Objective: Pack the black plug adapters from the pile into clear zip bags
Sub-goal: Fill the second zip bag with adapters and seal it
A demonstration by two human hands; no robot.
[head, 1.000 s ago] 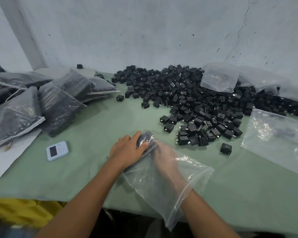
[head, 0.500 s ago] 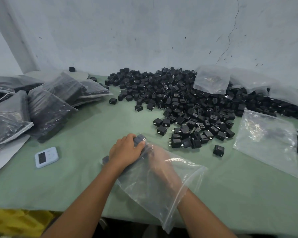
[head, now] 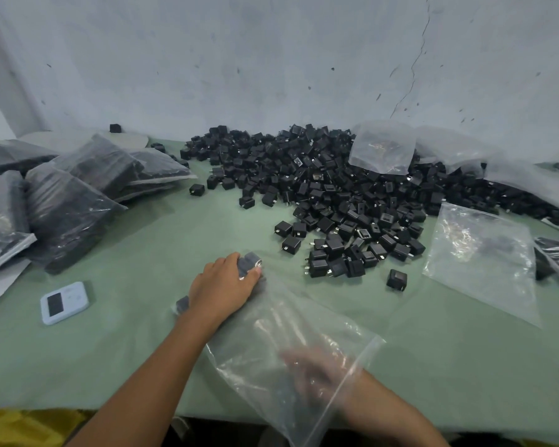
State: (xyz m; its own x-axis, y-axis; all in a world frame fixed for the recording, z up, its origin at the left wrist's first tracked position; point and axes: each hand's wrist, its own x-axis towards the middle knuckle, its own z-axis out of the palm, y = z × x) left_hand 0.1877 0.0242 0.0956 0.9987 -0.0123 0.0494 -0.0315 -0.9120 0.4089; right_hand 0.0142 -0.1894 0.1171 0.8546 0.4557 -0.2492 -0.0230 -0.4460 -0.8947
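Pulled back down the clear zip bag (head: 304, 312) since half a second ago: right grip (head: 320, 372), earlier up at the bag's far corner beside the left grip (head: 223, 288), now low by the bag's open near end. Seen only as a blur through the plastic. Cannot tell whether released or clenched; no adapter visible in it. Reads as a load just delivered and a retreat for the next handful.

Under the bag, the green desk (head: 126, 350), carrying everything. Beyond the bag and off to its far right, the pile (head: 336, 188) of black plug adapters, large and hardly dented. Far left of the bag, a heap of filled bags (head: 68, 208), dark with adapters. Right of the bag and apart from it, a spare bag (head: 481, 259), empty and flat. At the bag's far corner, the left grip, clenched over a short row of adapters (head: 249, 263) seemingly inside the plastic, fingers curled on top, pinning it to the desk. Left of the bag, a small white device (head: 64, 303). Between the bag and the spare bag, one lone adapter (head: 396, 279).

Judging by a bag mostly flat and clear: filling barely begun. Next call: out through the mouth, across to the pile's near edge, back in without dragging plastic off the pinned row. Risk: a toppled row on any slackening of the left grip.
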